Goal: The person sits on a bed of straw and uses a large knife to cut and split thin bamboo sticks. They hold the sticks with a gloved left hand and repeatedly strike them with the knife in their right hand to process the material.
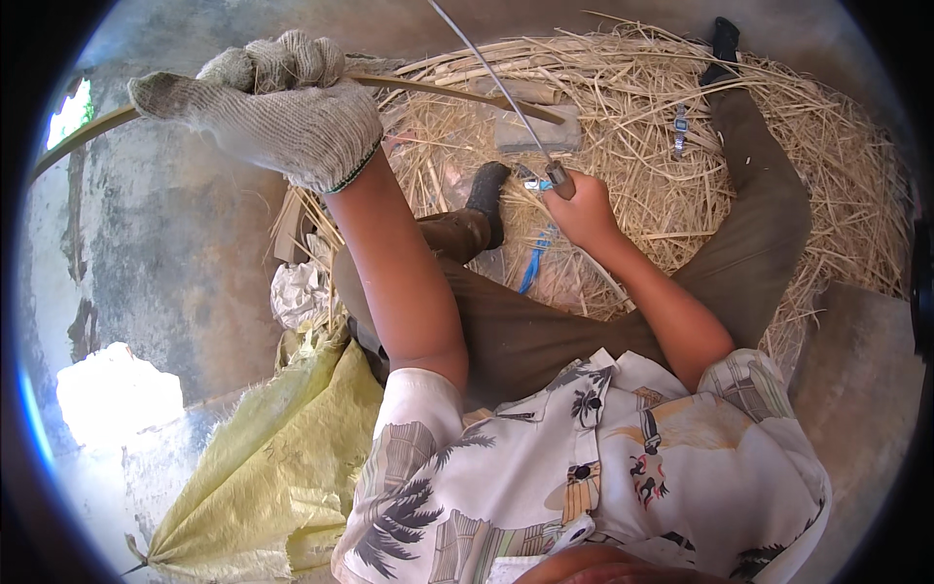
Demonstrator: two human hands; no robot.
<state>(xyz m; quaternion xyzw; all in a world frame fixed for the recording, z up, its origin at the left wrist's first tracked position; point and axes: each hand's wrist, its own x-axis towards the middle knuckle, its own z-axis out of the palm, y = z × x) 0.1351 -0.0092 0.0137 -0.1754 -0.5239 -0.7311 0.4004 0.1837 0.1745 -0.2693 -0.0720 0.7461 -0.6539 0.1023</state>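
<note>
My left hand, in a knitted off-white glove, is raised at the upper left with its fingers wrapped round a long, narrow strip. The strip looks like split bamboo or cane and bows down at both ends. My bare right hand is closed near the middle, above my legs. It grips a slender metal tool by the handle, which my fingers mostly hide. From a metal collar its thin shaft or edge-on blade slants up and left, crossing near the strip's right end without clear contact.
Straw-like shavings cover the floor around my outstretched legs. Among them are a grey block, a wristwatch and a blue strip. Crumpled paper and a yellow sack lie left, beside a stained wall.
</note>
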